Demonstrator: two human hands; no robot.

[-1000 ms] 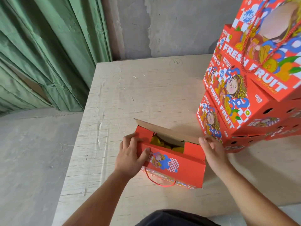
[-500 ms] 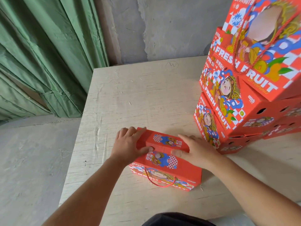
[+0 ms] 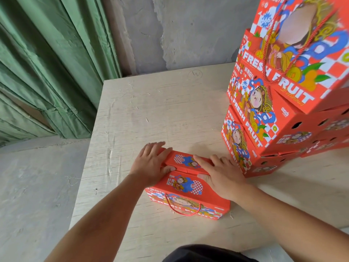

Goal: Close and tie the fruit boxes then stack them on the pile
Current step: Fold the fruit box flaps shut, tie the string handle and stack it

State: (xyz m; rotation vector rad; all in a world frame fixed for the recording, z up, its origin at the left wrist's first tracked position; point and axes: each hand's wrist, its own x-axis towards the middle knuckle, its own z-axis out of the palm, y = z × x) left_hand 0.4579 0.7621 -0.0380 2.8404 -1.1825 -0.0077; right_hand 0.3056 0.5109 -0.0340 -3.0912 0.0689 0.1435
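A red fruit box (image 3: 188,188) with cartoon print stands on the plywood table (image 3: 160,114), its top flaps folded down. My left hand (image 3: 151,163) lies flat on the left end of the top, thumb on the seam. My right hand (image 3: 219,174) presses flat on the right end, fingers straight. A red cord handle (image 3: 184,210) hangs loose on the near side. At the right rises the pile of closed red boxes (image 3: 283,103).
A green curtain (image 3: 47,63) hangs at the left beside a grey plaster wall (image 3: 188,29). Concrete floor (image 3: 37,186) lies left of the table. The table's left edge runs close to the box. A dark garment (image 3: 207,252) shows at the bottom.
The box's top flaps went from open, with yellow fruit showing, to folded down. Both hands moved from the box's ends onto its top.
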